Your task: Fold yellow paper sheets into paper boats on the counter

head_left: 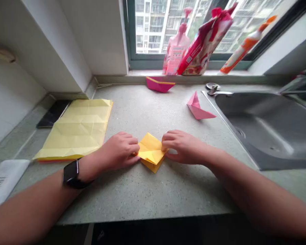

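A folded piece of yellow-orange paper (151, 148) lies on the counter in front of me, roughly diamond-shaped, with its lower layers standing a little apart. My left hand (122, 149) pinches its left corner between thumb and fingers. At the opposite corner, my right hand (178, 145) grips the paper in the same way. Farther back sit a magenta paper boat (160, 85) by the window ledge and a pink paper boat (199, 109) close to the sink. Creased yellow sheets (78, 127) are stacked left of my left hand.
A steel sink (260, 136) is set into the counter (142, 194) at the right. On the window sill stand a pink pump bottle (177, 51), a red pouch (206, 44) and an orange-white bottle (244, 49). A dark flat object (53, 115) lies partly beneath the sheets; a white packet (9, 180) lies left.
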Demonstrator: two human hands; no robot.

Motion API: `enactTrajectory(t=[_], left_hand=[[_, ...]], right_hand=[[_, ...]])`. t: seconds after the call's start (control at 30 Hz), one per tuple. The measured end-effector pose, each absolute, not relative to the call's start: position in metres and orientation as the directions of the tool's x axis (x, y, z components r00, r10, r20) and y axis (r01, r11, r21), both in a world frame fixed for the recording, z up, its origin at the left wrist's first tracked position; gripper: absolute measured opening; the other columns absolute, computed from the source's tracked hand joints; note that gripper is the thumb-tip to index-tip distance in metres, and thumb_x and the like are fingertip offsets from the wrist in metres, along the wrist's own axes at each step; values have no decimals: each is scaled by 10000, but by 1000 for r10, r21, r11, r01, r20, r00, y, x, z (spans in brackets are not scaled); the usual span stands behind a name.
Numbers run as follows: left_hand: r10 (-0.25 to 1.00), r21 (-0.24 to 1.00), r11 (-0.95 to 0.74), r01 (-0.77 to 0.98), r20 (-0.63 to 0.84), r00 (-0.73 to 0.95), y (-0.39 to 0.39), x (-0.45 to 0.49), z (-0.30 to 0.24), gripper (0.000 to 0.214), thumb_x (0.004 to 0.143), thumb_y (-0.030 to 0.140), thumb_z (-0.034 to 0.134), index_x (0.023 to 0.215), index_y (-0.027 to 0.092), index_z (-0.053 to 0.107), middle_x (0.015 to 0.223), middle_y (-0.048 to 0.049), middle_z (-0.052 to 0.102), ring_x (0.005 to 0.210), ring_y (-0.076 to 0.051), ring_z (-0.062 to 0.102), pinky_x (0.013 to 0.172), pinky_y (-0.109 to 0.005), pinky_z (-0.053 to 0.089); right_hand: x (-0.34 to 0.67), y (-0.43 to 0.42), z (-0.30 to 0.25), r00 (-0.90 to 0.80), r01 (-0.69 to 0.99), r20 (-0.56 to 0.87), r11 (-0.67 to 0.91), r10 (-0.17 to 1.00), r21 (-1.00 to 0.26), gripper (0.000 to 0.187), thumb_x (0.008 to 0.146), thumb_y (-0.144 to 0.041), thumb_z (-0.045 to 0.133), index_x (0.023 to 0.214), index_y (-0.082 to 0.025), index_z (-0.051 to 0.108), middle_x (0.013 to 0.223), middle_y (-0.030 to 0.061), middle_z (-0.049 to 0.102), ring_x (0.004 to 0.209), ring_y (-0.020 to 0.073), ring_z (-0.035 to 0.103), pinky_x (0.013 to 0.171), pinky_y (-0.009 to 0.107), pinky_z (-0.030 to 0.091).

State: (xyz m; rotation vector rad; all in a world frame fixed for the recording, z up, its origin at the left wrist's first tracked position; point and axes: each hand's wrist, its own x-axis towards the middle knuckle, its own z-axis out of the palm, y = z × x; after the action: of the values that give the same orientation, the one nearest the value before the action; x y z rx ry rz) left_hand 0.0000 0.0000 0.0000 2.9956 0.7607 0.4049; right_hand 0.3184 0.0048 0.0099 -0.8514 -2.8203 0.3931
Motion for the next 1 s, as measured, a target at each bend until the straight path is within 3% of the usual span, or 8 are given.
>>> enactTrajectory(t=[0.17, 0.5, 0.73, 0.87, 1.0], left_hand=[[485, 124, -875, 469, 239, 842, 0, 1, 2, 264, 1057, 277, 633, 806, 200, 661, 823, -22, 690, 773, -193, 604, 782, -351, 444], [612, 372, -768, 522, 182, 770, 9, 0, 2, 248, 1077, 334, 679, 876, 212, 758, 845, -6, 737, 817, -183, 643, 881, -369, 426], [679, 367, -713, 597, 153, 718, 12, -1, -3, 284, 1057, 412, 734, 858, 211, 706, 921, -22, 736, 913, -223, 642, 920, -395, 422], [725, 346, -683, 644, 213, 654, 13, -3, -9, 280, 1033, 460, 769, 970, 206, 671, 1042, -61, 729, 1017, -268, 651, 978, -439, 478], [678, 387, -728, 566, 283, 679, 13, -4, -16, 251, 1064, 406, 734, 1221, 215, 688, 1322, -118, 725, 1242, -305, 651, 1098, -495, 518]], right_hand=[[317, 3, 11, -823, 521, 82, 804, 563, -287, 142, 1032, -260, 679, 898, -228, 713, 948, 50, 727, 893, 224, 648, 873, 384, 504], [311, 5, 1, -746, 611, 145, 755, 650, -240, 280, 1110, -281, 591, 870, -219, 723, 887, 50, 723, 825, 201, 640, 840, 373, 472], [310, 6, -7, -674, 689, 177, 697, 717, -199, 254, 1092, -330, 646, 868, -227, 710, 908, 56, 720, 852, 218, 644, 799, 370, 457], [309, 6, -13, -627, 719, 262, 675, 734, -169, 130, 1069, -329, 688, 1043, -215, 742, 1029, 86, 746, 926, 243, 674, 831, 380, 500], [309, 7, -17, -657, 681, 329, 721, 678, -125, 213, 1072, -294, 683, 1262, -225, 750, 1153, 114, 761, 984, 253, 685, 860, 389, 532]])
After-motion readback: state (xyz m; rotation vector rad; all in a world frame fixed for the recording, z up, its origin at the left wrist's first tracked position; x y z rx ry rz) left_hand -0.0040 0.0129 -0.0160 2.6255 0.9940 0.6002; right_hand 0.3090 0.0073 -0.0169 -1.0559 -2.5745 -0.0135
